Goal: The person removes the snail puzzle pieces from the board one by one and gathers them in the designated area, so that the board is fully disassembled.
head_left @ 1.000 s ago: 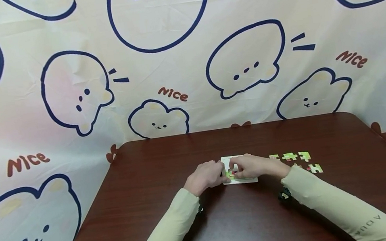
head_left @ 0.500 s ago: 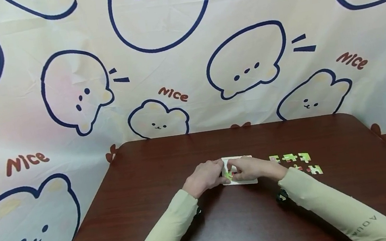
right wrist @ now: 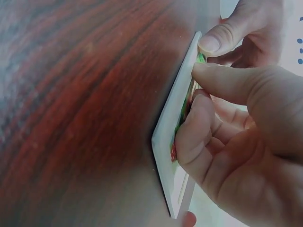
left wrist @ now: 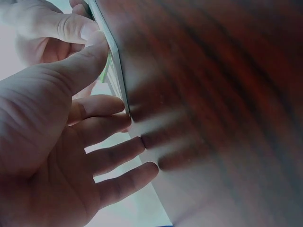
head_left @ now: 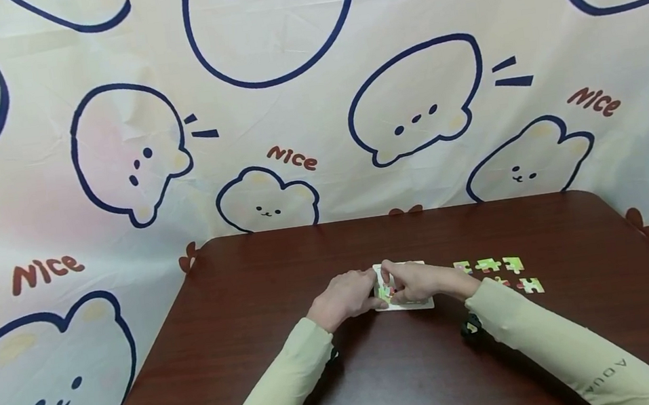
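Observation:
A white-framed jigsaw board lies flat on the table, with green and red puzzle pieces in its left part. My left hand holds the board at its left side. In the left wrist view its thumb lies at the near corner, while the other fingertips meet the board's side and the tabletop. Over the board, my right hand has its thumb and bent fingers on the green and red picture surface near the left thumb. Whether it pinches a piece is hidden by the fingers.
Several loose green puzzle pieces lie right of the board, partly behind my right wrist. The dark brown table reaches back to a cloth printed with cartoon bears. Both sleeves are pale green.
The right index finger has lifted and straightened toward the board's far edge, showing more of the pieces. The right forearm has drawn slightly left. The left hand stays on the board.

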{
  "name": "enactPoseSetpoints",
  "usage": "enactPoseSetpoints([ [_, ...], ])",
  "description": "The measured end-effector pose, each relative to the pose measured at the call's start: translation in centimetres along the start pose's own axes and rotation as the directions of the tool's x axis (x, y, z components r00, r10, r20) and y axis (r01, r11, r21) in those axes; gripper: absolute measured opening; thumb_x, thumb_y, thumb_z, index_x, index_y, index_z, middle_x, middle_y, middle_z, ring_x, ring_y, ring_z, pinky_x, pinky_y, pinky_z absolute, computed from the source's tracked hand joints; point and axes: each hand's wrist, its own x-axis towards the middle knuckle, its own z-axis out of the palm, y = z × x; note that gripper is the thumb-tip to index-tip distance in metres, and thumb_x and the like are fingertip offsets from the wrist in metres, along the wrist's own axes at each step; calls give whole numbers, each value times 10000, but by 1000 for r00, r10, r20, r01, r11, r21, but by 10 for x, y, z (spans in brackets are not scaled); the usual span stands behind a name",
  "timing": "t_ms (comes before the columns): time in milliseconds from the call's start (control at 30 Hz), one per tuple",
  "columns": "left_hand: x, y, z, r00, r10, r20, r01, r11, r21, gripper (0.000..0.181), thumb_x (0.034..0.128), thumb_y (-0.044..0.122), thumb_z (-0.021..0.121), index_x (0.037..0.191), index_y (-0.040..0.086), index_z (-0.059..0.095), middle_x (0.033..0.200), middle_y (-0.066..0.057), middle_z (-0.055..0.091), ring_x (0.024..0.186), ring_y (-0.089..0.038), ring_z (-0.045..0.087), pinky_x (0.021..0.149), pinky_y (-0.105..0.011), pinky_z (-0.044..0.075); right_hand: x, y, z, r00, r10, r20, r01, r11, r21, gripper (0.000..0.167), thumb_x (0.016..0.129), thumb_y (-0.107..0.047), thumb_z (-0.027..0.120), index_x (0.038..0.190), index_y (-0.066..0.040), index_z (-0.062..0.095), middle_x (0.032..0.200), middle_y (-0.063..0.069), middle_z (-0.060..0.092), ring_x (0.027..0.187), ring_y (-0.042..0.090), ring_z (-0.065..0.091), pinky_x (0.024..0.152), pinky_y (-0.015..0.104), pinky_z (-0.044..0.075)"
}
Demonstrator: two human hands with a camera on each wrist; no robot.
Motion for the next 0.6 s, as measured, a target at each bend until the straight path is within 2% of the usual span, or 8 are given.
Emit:
enactPoseSetpoints([
  [167,1,0,0,1000,-3,8,3,1000,-4,469,860,533,688,1113,146,610,722,32,578,628,-116,514,573,-273,436,-1,1,0,1000,-15,24,13,996,84,301,941,-46,611,1096,-102,358,526,-50,382,418,100,332,447,228,306],
  [267,1,0,0,1000,0,10,0,1000,-14,448,862,526,690,1088,147,613,704,37,568,611,-112,501,561,-265,425,-2,3,2,999,-26,19,24,996,88,269,940,-43,603,1071,-101,376,538,-50,390,417,99,346,448,224,319],
  [467,0,-1,0,1000,5,2,-5,999,-32,395,865,503,700,1007,144,619,685,50,546,590,-95,482,551,-251,415,-3,2,4,997,-74,-19,73,996,-40,112,940,-75,595,931,-104,488,553,-71,428,446,71,413,471,216,340],
  [600,-1,-1,-1,1000,13,-2,-13,1000,-25,394,865,498,702,990,135,617,686,49,534,587,-93,474,549,-246,408,-6,-3,4,993,-109,-36,106,991,-76,152,977,-116,557,828,-108,526,595,-81,427,476,56,403,496,215,335],
])
